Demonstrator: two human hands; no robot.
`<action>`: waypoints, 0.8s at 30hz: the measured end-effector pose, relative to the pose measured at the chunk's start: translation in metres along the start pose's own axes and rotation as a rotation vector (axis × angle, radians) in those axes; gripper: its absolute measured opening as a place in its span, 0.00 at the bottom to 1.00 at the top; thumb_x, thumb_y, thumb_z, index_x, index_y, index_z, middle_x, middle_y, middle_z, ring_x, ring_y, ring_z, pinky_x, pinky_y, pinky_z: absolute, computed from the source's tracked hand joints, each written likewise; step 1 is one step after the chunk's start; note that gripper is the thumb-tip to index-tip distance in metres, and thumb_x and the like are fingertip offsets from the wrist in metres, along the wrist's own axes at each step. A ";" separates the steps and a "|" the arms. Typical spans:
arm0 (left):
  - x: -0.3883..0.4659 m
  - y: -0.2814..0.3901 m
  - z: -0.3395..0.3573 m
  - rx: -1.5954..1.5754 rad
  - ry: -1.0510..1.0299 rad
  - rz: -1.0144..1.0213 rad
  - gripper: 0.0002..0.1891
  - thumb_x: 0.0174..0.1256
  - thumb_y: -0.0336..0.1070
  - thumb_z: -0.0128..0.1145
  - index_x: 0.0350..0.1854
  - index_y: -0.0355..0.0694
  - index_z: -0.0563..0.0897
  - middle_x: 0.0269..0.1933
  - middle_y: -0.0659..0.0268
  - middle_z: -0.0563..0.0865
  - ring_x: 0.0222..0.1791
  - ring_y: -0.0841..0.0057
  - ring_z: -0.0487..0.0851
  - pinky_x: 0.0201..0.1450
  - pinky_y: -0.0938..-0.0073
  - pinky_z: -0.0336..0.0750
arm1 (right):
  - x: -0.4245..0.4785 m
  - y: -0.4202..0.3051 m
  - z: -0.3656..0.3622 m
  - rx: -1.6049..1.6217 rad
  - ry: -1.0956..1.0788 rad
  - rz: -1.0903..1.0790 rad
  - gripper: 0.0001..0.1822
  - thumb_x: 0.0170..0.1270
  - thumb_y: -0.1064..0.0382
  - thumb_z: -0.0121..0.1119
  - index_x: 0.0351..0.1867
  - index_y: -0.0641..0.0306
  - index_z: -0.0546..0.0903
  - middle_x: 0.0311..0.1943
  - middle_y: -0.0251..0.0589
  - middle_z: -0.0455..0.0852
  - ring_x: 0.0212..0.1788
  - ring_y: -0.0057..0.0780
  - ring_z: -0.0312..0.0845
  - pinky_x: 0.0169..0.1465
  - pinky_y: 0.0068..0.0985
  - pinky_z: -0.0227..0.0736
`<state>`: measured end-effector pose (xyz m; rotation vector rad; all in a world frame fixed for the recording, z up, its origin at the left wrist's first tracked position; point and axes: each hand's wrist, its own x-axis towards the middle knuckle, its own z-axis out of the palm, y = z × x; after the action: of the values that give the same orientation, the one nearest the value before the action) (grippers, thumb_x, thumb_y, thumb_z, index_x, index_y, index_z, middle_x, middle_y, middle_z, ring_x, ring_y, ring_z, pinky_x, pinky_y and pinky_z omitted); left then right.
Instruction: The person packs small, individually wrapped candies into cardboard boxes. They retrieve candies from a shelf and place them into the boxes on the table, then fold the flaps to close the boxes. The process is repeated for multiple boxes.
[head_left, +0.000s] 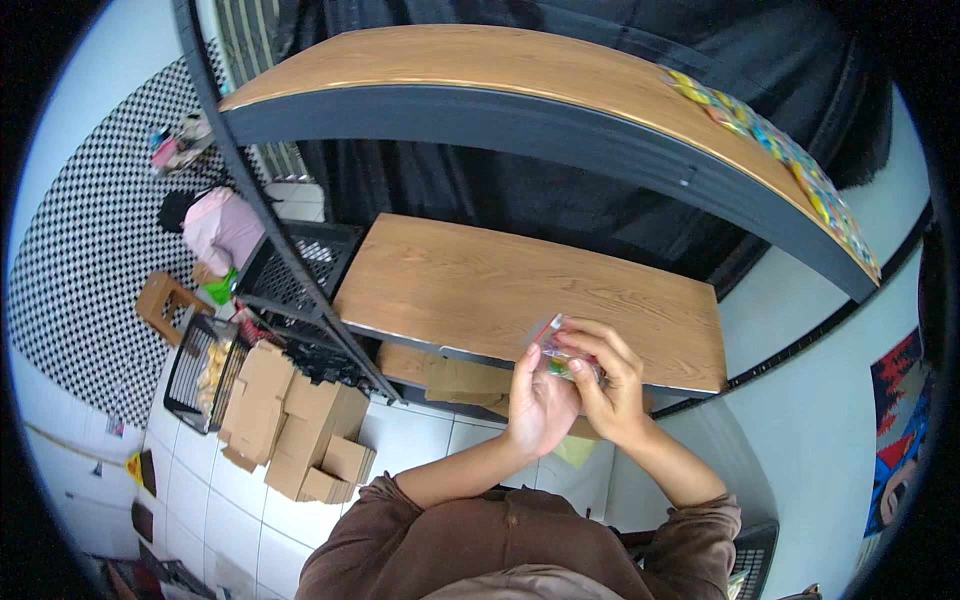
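Both of my hands hold one small clear zip bag (556, 352) with a red strip along its top edge and colourful bits inside. My left hand (541, 401) cups it from below, the thumb pressed near the red strip. Over the other side of the bag bend the fingers of my right hand (611, 375), covering much of its contents. Behind and beneath the hands lies the wood-topped middle shelf (480, 277). Along the right end of the upper shelf (480, 64) runs a row of colourful plastic packets (780, 154).
Flattened cardboard boxes (300, 427) stand on the white tiled floor at left, beside a black basket (202, 375) of yellowish packets. A person in a pink top (225, 225) bends near a black crate (300, 259). A dark metal shelf post (277, 225) rises between.
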<state>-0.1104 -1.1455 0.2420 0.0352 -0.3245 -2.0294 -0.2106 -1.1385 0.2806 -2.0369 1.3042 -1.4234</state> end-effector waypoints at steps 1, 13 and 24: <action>-0.002 0.004 0.002 0.022 -0.009 0.036 0.27 0.64 0.57 0.36 0.59 0.45 0.65 0.54 0.67 0.71 0.56 0.74 0.66 0.60 0.65 0.59 | 0.001 -0.001 -0.002 -0.103 -0.074 -0.065 0.14 0.55 0.60 0.55 0.41 0.63 0.80 0.48 0.46 0.77 0.52 0.43 0.71 0.57 0.38 0.58; 0.002 0.041 -0.006 0.105 0.101 -0.028 0.18 0.66 0.42 0.45 0.55 0.43 0.65 0.45 0.66 0.75 0.54 0.72 0.71 0.56 0.66 0.69 | 0.129 -0.072 -0.113 -1.022 0.377 -0.583 0.21 0.57 0.52 0.54 0.47 0.65 0.77 0.50 0.48 0.74 0.56 0.44 0.67 0.58 0.36 0.59; 0.022 0.039 -0.024 0.131 0.126 -0.124 0.18 0.62 0.35 0.49 0.55 0.46 0.68 0.44 0.70 0.75 0.44 0.78 0.73 0.44 0.73 0.68 | 0.216 -0.048 -0.168 -0.644 0.017 0.074 0.40 0.59 0.32 0.37 0.57 0.67 0.69 0.59 0.53 0.66 0.63 0.46 0.59 0.64 0.33 0.53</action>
<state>-0.0833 -1.1867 0.2313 0.2695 -0.3830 -2.1139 -0.3153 -1.2537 0.5101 -2.3107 2.0179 -1.0711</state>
